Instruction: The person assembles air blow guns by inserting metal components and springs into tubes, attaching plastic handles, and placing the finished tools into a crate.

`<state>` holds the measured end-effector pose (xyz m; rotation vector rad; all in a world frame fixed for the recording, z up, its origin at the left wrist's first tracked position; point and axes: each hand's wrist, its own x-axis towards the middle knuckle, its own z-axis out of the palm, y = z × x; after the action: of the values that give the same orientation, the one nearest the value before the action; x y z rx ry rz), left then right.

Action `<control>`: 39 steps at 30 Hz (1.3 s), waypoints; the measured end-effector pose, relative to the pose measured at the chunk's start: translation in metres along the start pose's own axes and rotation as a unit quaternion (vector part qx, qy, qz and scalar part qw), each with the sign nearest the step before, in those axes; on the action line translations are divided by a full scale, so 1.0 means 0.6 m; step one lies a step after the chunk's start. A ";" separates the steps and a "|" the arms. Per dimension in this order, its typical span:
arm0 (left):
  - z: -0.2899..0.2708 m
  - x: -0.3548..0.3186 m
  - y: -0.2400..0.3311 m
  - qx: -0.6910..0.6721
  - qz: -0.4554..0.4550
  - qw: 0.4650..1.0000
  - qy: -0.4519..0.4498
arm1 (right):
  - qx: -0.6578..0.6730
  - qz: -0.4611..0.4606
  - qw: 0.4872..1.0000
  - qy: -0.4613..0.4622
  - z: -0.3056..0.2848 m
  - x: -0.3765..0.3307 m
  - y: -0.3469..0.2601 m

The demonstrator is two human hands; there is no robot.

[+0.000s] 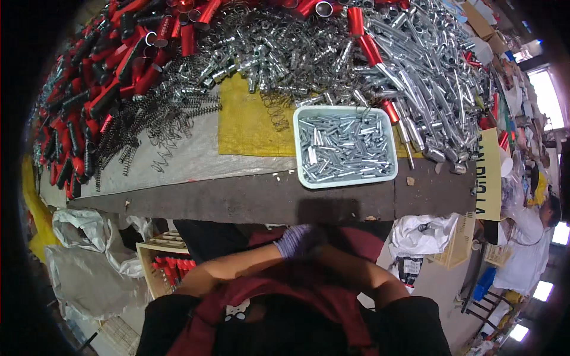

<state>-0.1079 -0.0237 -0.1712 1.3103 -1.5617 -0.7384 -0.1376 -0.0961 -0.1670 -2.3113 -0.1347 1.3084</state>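
Note:
My left hand, in a pale purple glove, is held low at the table's front edge, close against my body. Pressed up beside it is my right hand, dark in shadow. The fingers of both are hidden or lost in the dark, so I cannot make out their pose or anything between them. Straight ahead, a pale green plastic tray rests on the table, full of short silvery metal pins. The tray is the nearest thing to my hands, and neither hand touches it.
Red and black tubular parts are heaped at the left, with dark coil springs beside them. Small metal fittings pile up behind the tray; long shiny tubes lie right. A crate stands below left. Another person is far right.

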 end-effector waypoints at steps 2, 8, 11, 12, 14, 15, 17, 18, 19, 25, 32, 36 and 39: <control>-0.030 0.026 0.052 0.088 0.015 0.996 -0.027 | 0.007 -0.041 0.998 -0.050 0.014 -0.004 0.002; 0.123 -0.111 -0.104 -0.225 -0.235 0.945 0.016 | 0.023 -0.150 0.980 -0.132 0.018 0.004 -0.026; 0.084 -0.062 -0.086 -0.054 -0.052 0.995 0.062 | 0.028 -0.127 0.988 -0.087 0.041 0.025 -0.007; 0.062 -0.044 -0.069 -0.055 -0.048 0.996 0.058 | 0.030 -0.121 0.990 -0.073 0.054 0.028 0.003; 0.028 -0.023 -0.024 0.068 -0.040 0.996 0.034 | 0.048 -0.112 0.991 -0.057 0.076 0.037 0.003; 0.001 -0.009 0.016 0.053 -0.056 0.997 0.023 | 0.069 -0.117 0.989 -0.059 0.087 0.030 -0.004; -0.029 0.010 0.080 0.095 0.002 0.995 0.038 | 0.115 -0.137 0.981 -0.071 0.096 -0.007 -0.017; -0.016 -0.002 0.064 0.094 0.001 0.995 0.034 | 0.119 -0.134 0.982 -0.060 0.075 0.011 -0.015; -0.004 -0.016 0.034 0.026 -0.184 0.980 -0.077 | 0.112 -0.128 0.985 -0.041 0.056 0.033 -0.011; 0.000 -0.025 -0.052 0.117 0.080 0.989 0.033 | 0.042 -0.104 0.992 0.050 0.119 0.050 0.015; -0.023 0.005 0.034 0.053 -0.036 0.998 -0.007 | -0.013 -0.061 0.990 0.127 0.145 0.084 0.032; -0.002 -0.020 0.005 0.067 -0.056 0.996 0.014 | -0.040 -0.033 0.983 0.177 0.144 0.112 0.025; 0.012 -0.039 -0.028 0.066 -0.014 0.997 -0.033 | -0.051 -0.017 0.975 0.214 0.148 0.122 0.032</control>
<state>-0.1077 -0.0061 -0.1951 1.4185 -1.6719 -0.7134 -0.1746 -0.0583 -0.2713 -2.6062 -0.0995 0.7747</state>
